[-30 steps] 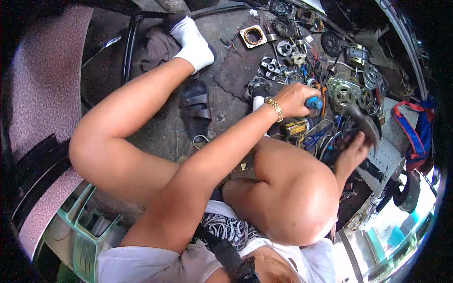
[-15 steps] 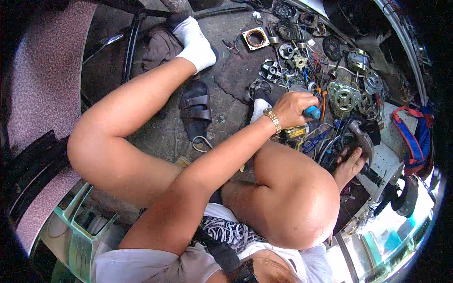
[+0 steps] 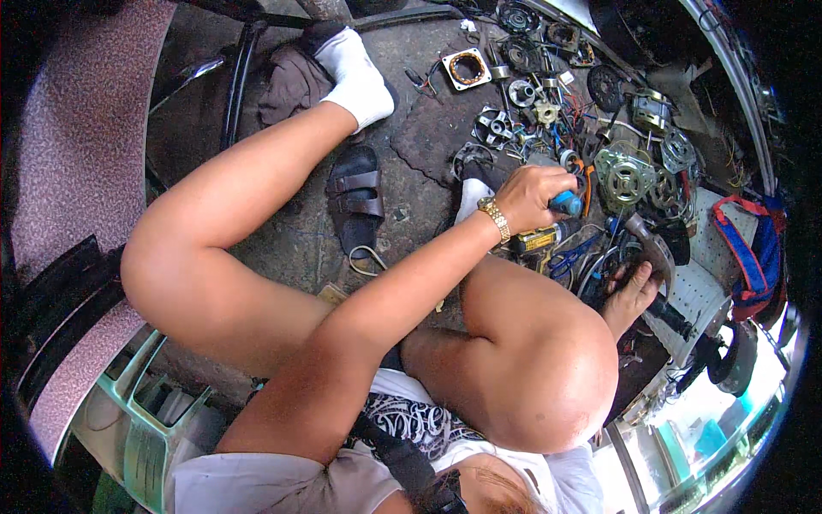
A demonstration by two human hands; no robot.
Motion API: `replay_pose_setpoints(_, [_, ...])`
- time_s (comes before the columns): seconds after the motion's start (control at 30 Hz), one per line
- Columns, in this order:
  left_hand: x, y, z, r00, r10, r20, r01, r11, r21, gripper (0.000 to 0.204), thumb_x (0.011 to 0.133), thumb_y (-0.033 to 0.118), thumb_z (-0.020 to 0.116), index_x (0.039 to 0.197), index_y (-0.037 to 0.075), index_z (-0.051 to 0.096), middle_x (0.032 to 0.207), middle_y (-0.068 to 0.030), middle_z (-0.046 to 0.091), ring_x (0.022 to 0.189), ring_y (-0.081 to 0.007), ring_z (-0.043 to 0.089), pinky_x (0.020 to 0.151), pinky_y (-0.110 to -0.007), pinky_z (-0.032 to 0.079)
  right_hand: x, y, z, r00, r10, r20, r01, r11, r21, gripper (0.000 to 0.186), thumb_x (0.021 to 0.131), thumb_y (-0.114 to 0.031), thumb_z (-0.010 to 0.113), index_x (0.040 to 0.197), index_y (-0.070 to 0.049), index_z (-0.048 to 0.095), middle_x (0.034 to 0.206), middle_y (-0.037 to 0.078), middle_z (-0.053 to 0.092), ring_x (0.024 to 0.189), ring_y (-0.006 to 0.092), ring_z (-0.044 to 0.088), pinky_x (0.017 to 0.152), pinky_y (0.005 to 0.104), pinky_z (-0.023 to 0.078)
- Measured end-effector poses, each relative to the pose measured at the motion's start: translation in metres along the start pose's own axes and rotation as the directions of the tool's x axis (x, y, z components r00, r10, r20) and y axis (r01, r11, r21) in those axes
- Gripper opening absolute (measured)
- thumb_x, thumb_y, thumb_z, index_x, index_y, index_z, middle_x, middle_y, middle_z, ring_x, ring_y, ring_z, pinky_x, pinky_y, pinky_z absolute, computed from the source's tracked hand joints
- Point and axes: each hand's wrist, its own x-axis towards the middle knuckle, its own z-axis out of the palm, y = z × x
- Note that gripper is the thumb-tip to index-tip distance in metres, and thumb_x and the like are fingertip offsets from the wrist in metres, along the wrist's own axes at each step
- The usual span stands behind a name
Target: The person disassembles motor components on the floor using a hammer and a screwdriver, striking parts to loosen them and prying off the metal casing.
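Observation:
My left hand [image 3: 535, 197] grips the blue handle [image 3: 566, 204] of a hammer, its grey curved head [image 3: 658, 253] angled down to the right. Just beside that head, my right hand [image 3: 632, 293] is closed around a dark part [image 3: 604, 283], partly hidden by fingers and knee. Beneath my left forearm lie a yellow-and-black power drill [image 3: 535, 240] and blue scissors [image 3: 572, 255]. Orange-handled pliers [image 3: 587, 180] are just beyond my left hand.
Motor parts, metal plates [image 3: 623, 180] and wires crowd the upper right, with a square copper-wound stator [image 3: 465, 68]. My bent legs frame a black sandal [image 3: 355, 201]. A white perforated panel [image 3: 702, 231] with a red-and-blue bag [image 3: 753, 257] stands right; a speckled pink surface [image 3: 81, 137] runs along the left.
The hammer head has shifted down and slightly left from a second ago, and my left hand has dropped slightly. My right hand has moved a little downward and left.

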Motion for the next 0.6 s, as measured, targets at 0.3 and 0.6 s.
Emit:
replay_pose_setpoints(0.3, [0.002, -0.002, -0.003, 1.0, 0.002, 0.026, -0.001, 1.0, -0.016, 0.026, 0.056, 0.004, 0.066, 0.076, 0.006, 0.049, 0.07, -0.0096, 0.052, 0.07, -0.0307, 0.055, 0.06, -0.038, 0.043, -0.004, -0.004, 0.009, 1.0, 0.01, 0.007, -0.01, 1.0, 0.0, 0.027, 0.091, -0.033, 0.048, 0.09, -0.006, 0.052, 0.057, -0.001, 0.047, 0.043, 0.0055, 0.038, 0.038, 0.0186, 0.028])
replay_pose_setpoints(0.6, [-0.004, -0.001, -0.005, 0.986, -0.015, 0.165, 0.018, 1.0, -0.021, 0.028, 0.056, 0.006, 0.067, 0.081, 0.008, 0.054, 0.075, -0.0091, 0.056, 0.073, -0.031, 0.057, 0.061, -0.038, 0.044, -0.006, 0.016, 0.004, 0.994, -0.086, 0.068, 0.092, 0.991, -0.097, 0.032, 0.09, -0.025, 0.05, 0.106, 0.003, 0.052, 0.097, 0.012, 0.057, 0.088, 0.019, 0.053, 0.08, 0.0303, 0.041])
